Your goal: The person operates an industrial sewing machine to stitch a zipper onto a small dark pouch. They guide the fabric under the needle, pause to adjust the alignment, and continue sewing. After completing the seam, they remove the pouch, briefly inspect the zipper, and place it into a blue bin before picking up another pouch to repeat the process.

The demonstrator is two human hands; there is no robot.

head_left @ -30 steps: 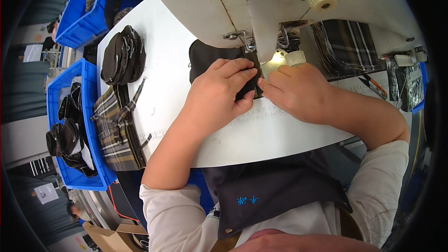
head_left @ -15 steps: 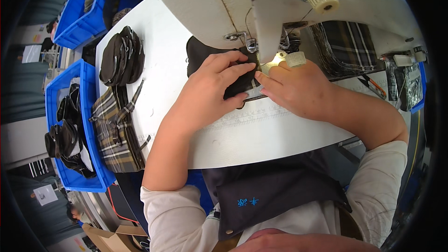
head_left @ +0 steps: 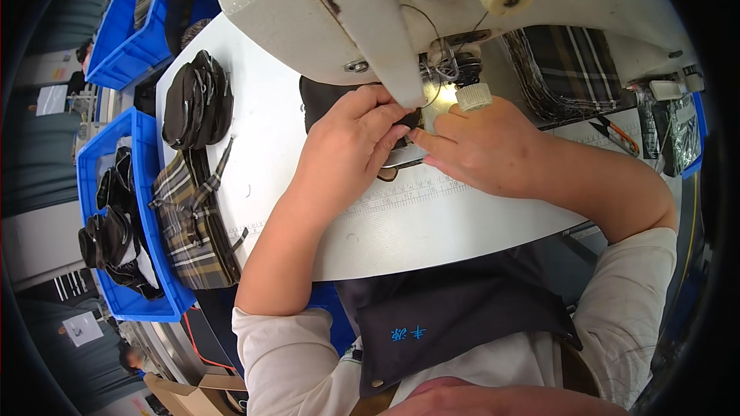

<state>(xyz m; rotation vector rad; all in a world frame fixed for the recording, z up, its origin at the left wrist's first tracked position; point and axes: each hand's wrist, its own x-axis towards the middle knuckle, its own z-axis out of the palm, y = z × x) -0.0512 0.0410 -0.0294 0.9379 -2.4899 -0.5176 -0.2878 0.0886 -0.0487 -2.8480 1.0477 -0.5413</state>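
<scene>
At the white sewing machine [head_left: 308, 15], a black fabric piece [head_left: 321, 100] lies under the needle area, partly covered by my hands. My left hand [head_left: 343, 146] grips it, thumb drawn in toward the curled fingers. My right hand [head_left: 489, 150] is beside it at the piece's right edge, index finger and thumb meeting the work near my left thumb, other fingers curled below a cream knob [head_left: 473, 97]. The exact stitching point is hidden behind my fingers and the machine.
On the white table [head_left: 416, 239] are stacked black pouches [head_left: 196, 100], plaid fabric [head_left: 196, 223], a plaid stack [head_left: 566, 69] and orange-handled scissors [head_left: 617, 136]. Blue crates [head_left: 177, 300] flank the left edge, holding dark pieces. Another person [head_left: 135, 358] is at the far lower left.
My left thumb has moved up and inward toward my fingers, and my right hand has shifted slightly left with the black piece. The machine appears further up and left in the view.
</scene>
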